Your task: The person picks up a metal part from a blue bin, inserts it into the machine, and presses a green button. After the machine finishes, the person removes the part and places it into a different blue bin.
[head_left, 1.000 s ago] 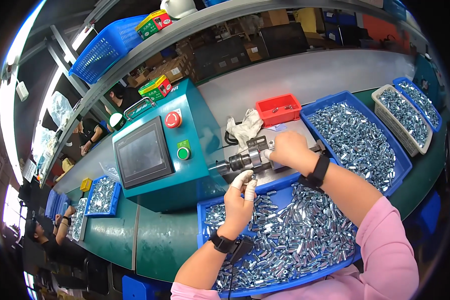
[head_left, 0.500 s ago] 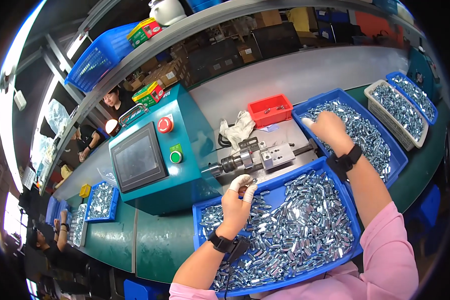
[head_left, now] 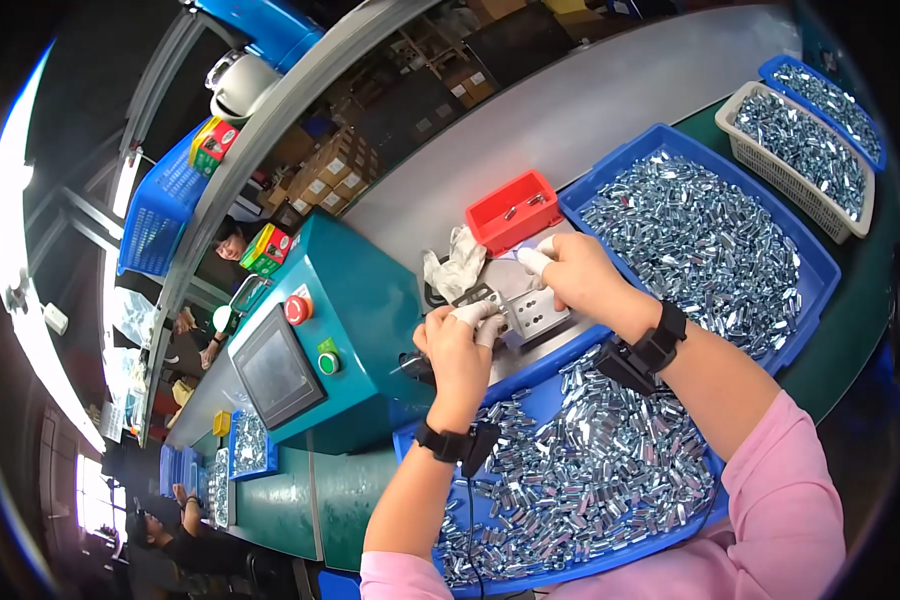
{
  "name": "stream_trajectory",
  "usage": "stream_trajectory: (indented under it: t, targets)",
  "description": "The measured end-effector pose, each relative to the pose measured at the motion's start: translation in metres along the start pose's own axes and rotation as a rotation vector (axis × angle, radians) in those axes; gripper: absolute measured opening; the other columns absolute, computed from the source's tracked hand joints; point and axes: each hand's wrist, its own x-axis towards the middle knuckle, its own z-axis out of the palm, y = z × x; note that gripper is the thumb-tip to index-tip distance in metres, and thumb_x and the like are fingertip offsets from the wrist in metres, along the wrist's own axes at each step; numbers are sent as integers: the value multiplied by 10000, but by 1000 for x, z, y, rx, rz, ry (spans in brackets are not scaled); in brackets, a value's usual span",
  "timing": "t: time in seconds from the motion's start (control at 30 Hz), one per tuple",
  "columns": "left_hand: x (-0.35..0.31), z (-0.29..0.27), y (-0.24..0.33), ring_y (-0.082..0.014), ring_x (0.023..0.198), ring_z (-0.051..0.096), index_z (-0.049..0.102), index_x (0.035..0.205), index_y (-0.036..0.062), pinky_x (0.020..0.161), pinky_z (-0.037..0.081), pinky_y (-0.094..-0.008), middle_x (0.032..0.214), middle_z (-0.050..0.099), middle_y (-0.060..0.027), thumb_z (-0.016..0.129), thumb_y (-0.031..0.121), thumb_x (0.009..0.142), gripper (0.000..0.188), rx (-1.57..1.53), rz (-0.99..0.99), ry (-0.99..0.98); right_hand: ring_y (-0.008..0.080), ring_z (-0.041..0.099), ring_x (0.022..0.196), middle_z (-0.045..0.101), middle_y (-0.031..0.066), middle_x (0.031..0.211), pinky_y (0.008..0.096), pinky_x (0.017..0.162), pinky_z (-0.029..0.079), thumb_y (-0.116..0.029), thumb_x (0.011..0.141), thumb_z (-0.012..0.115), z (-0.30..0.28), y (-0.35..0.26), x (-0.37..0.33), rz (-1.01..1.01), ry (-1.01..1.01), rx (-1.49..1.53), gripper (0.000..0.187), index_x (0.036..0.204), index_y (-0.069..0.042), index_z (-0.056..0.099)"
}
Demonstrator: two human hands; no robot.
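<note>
Both hands are at a small grey metal block (head_left: 528, 305) that sits on the green table (head_left: 850, 300), right beside a teal machine (head_left: 370, 330). The left hand (head_left: 457, 350) rests at the left end of the block. Its grip is pressed together, with white finger covers on the tips, and it seems to pinch something tiny, but I cannot tell what it is. The right hand (head_left: 580, 275) lies over the top right side of the block. Its fingers are curled down and closed, and one white-covered fingertip points to the left. I cannot tell if it holds a part. Each wrist has a black band on it.

The block is between two big blue trays. The near blue tray (head_left: 570, 365) is just under the hands and is full of small shiny metal parts (head_left: 590, 480). The far blue tray (head_left: 670, 140) is to the right of the right hand and is full of the same shiny parts. A small red box (head_left: 515, 210) stands just behind the block with a few parts inside. A crumpled white cloth (head_left: 455, 265) lies to the left of the red box, touching the block area.

The teal machine has a dark screen (head_left: 270, 372), a red button (head_left: 297, 309) and a green button (head_left: 328, 362). Farther right there is a white basket (head_left: 735, 115) with more metal parts, and one more blue tray behind it
</note>
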Motion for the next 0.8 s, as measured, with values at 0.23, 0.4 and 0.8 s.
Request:
stream_trajectory:
  t: [0.23, 0.4, 0.8]
  targets:
    - [12, 8, -9, -228, 887, 524, 721, 863, 170, 872, 275, -375, 782, 622, -33, 720, 202, 737, 129, 113, -26, -170, 147, 561, 423, 556, 74, 505, 303, 443, 441, -251, 865, 591, -5, 5, 4, -120, 34, -153, 322, 712, 30, 623]
    - [14, 9, -18, -219, 896, 520, 719, 872, 170, 887, 259, -383, 792, 633, -26, 709, 203, 754, 123, 129, -73, -256, 282, 593, 498, 581, 153, 540, 386, 539, 471, -241, 820, 574, 2, 12, 5, -181, 87, -196, 301, 646, -1, 624]
    - [-72, -13, 24, -322, 627, 619, 686, 947, 75, 593, 481, -406, 720, 642, -162, 642, 202, 800, 200, 135, -71, -587, 157, 593, 443, 599, 87, 574, 294, 464, 464, -222, 852, 585, 21, 11, -11, -12, -345, -334, 269, 906, 27, 672]
